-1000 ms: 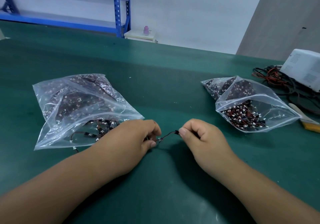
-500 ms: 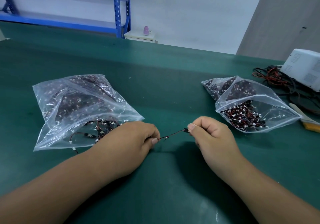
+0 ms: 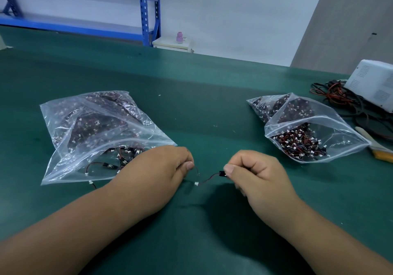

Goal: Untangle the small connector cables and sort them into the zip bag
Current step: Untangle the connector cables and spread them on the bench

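Note:
My right hand (image 3: 253,172) pinches the black plug end of a small connector cable (image 3: 209,178); its thin red-black wire sags to a white connector resting on the green table. My left hand (image 3: 157,170) pinches another short wire end (image 3: 196,169) between thumb and finger, just apart from that white connector. A clear zip bag (image 3: 89,130) of tangled cables lies left, its open mouth beside my left hand, with a few cables spilling out. A second zip bag (image 3: 314,134) holding several red-black cables lies to the right, mouth open toward me.
A white box (image 3: 374,83) and a heap of black and red leads (image 3: 340,98) sit at the far right. A brush (image 3: 376,147) lies by the right bag. The green table's (image 3: 191,109) far edge meets a blue rack (image 3: 146,9) and a small white cabinet behind.
The cable that ran taut between both hands has come apart; the right hand moved a little right, and its freed white end now droops onto the table.

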`<state>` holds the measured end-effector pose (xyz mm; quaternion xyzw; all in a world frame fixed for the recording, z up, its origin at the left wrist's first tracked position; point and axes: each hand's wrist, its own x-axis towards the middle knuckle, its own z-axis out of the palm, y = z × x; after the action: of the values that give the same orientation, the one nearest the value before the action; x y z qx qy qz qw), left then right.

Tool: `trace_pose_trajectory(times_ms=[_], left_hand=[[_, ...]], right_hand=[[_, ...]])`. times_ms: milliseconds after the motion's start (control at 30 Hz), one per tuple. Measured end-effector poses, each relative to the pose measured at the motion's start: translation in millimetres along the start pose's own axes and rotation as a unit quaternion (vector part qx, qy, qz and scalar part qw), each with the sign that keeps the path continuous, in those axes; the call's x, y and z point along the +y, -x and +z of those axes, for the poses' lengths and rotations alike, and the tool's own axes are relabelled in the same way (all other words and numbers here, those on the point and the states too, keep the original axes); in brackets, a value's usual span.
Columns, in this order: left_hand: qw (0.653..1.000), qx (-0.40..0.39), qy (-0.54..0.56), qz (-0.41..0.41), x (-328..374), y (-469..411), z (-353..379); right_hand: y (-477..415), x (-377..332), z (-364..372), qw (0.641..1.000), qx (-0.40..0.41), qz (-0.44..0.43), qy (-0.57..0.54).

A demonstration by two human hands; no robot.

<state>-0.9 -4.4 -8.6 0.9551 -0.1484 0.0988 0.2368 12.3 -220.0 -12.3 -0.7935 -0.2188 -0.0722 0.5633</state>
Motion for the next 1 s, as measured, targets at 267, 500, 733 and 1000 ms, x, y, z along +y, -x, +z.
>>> trace_pose_trajectory(times_ms=[267, 500, 733, 1000], left_hand=[[1.000, -0.004, 0.015, 0.024, 3, 2, 1], [0.996, 0.001, 0.039, 0.081, 8, 3, 0], [0.997, 0.006, 0.047, 0.061, 10, 5, -3], [0.980, 0.039, -0.192, -0.019, -4, 6, -19]], right_hand=[[-11, 14, -3, 0.988, 0.130, 0.027, 0.082], [-1, 16, 5, 0.975, -0.039, -0.039, 0.214], [-1, 12, 7, 0.979, -0.065, -0.045, 0.187], [-14, 25, -18, 0.986, 0.068, 0.038, 0.149]])
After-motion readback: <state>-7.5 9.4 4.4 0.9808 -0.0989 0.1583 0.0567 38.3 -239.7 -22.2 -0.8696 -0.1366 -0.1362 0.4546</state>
